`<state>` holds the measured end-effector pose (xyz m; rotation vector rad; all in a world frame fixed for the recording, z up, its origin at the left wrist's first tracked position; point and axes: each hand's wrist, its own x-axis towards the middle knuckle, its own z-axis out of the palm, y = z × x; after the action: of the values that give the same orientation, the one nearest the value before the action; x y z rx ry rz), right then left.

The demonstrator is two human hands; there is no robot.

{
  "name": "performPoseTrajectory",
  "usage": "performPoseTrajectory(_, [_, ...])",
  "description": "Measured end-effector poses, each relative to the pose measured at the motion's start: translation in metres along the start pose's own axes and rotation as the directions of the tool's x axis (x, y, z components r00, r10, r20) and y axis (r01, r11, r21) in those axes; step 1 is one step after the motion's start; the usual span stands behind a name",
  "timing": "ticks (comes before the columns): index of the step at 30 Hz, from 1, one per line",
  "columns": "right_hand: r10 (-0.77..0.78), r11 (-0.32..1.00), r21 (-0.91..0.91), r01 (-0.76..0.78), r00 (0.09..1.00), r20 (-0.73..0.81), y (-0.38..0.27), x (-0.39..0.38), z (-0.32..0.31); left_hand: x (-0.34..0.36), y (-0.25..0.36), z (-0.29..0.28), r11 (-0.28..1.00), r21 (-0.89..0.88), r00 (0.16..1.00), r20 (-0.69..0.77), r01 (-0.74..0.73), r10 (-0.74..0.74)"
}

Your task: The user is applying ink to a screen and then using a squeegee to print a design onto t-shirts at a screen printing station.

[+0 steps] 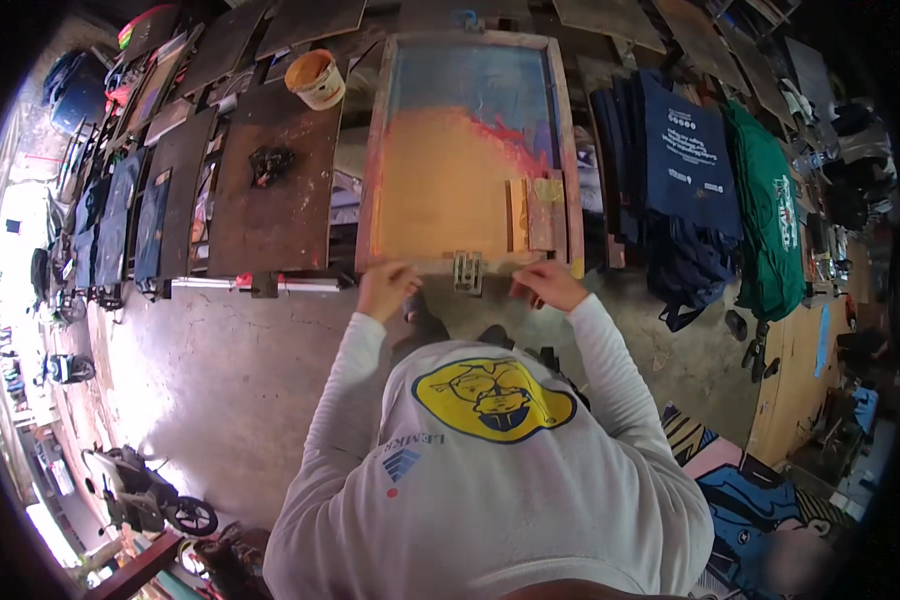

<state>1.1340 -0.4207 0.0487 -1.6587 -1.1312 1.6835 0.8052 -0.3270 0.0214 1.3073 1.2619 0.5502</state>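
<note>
Both my hands are at the near edge of the wooden-framed screen, which lies lengthwise at the near edge of the bench. My left hand is by the frame's near left corner, fingers curled in close to the thumb; my right hand is by the near right corner, thumb and fingers narrowed together — whether either grips anything I cannot tell. Between them a metal clamp sits midway along that edge. Orange-yellow colour covers the nearer part of the mesh, with pink and blue beyond, and a wooden squeegee lies toward its near right corner. To the left of the frame are a stained bucket and a crumpled black lump; to the right, navy cloth hangs over the bench's near edge — green cloth just beside it.
</note>
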Motion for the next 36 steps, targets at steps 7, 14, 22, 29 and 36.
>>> performPoseTrajectory(7, [-0.252, 0.959, -0.122, 0.256, 0.577, -0.777, 0.06, 0.041, -0.076, 0.091, -0.031, -0.083, 0.885, 0.402, 0.781, -0.464, -0.235, 0.418])
performPoseTrajectory(14, [0.031, 0.969, -0.09, -0.231, 0.473, -0.88, 0.113, 0.067, -0.093, 0.149, -0.063, -0.059, 0.764, 0.634, 0.964, -0.257, 0.12, 0.061])
performPoseTrajectory(22, [-0.103, 0.885, -0.28, -0.373, 0.43, -0.897, 0.059, 0.066, -0.062, 0.131, -0.056, -0.061, 0.791, 0.607, 0.89, -0.399, 0.077, 0.22])
performPoseTrajectory(29, [-0.156, 0.854, -0.327, -0.405, 0.401, -0.903, 0.062, 0.071, -0.062, 0.126, -0.062, -0.063, 0.806, 0.59, 0.842, -0.455, 0.041, 0.29])
performPoseTrajectory(36, [-0.201, 0.868, -0.349, -0.353, 0.392, -0.897, 0.042, 0.072, -0.06, 0.109, -0.052, -0.06, 0.853, 0.521, 0.818, -0.495, 0.012, 0.292])
